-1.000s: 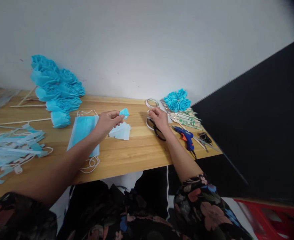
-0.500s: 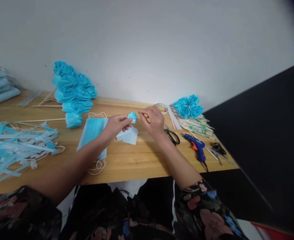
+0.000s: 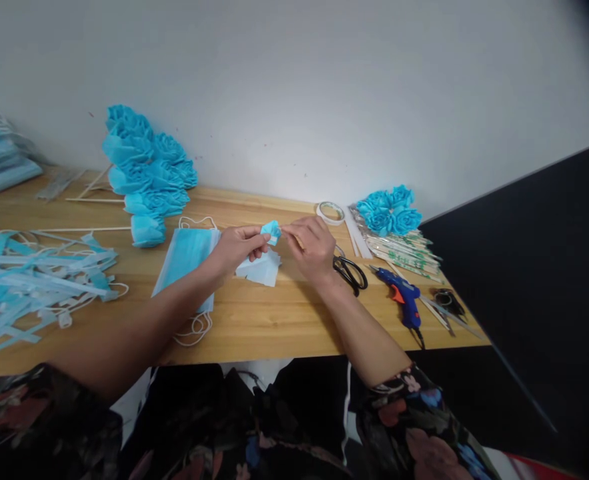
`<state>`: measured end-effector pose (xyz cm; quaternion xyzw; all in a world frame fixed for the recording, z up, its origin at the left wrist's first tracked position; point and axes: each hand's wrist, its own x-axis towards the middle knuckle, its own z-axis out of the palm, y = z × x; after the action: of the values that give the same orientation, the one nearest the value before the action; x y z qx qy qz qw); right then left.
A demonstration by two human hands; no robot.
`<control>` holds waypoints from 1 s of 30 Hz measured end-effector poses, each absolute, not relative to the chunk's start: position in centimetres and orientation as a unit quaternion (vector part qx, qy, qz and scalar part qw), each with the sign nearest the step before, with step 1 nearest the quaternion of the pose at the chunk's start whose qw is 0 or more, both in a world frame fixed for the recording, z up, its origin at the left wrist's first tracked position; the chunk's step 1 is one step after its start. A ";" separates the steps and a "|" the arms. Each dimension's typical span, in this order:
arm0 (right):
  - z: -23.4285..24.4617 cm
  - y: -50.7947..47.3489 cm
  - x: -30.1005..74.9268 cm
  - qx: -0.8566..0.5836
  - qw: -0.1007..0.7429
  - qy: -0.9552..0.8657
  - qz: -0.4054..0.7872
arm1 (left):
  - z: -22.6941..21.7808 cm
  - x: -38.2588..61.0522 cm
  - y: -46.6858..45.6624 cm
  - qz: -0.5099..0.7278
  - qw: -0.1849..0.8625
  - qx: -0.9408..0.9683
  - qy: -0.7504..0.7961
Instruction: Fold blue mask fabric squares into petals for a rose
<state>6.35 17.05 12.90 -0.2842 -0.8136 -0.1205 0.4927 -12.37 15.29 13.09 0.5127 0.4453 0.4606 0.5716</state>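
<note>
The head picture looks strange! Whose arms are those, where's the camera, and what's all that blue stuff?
There's no machine here, just a person's two bare hands. The camera is worn on their head, looking forward and down. The left hand pinches a small blue piece. The right hand is close beside it; whether it pinches anything is too small to tell. On the wooden table lie a blue face mask, a heap of mask strips, black-handled scissors, a glue gun and a roll of tape. The left bunch and the right bunch look like blue roses.
</note>
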 end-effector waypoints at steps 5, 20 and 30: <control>12.8 17.1 6.4 -0.284 0.489 -0.815 -0.131 | 13.0 -12.5 15.2 0.457 0.575 0.521 0.436; 12.7 17.0 6.1 -0.303 0.466 -0.820 -0.137 | 13.0 -12.4 15.3 0.465 0.571 0.529 0.421; 12.8 17.0 6.2 -0.304 0.451 -0.831 -0.118 | 12.8 -12.4 15.2 0.480 0.567 0.518 0.425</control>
<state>6.25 17.01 12.77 -0.3044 -0.8306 -0.1178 0.4511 -12.37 15.19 12.78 0.5180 0.4246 0.4798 0.5668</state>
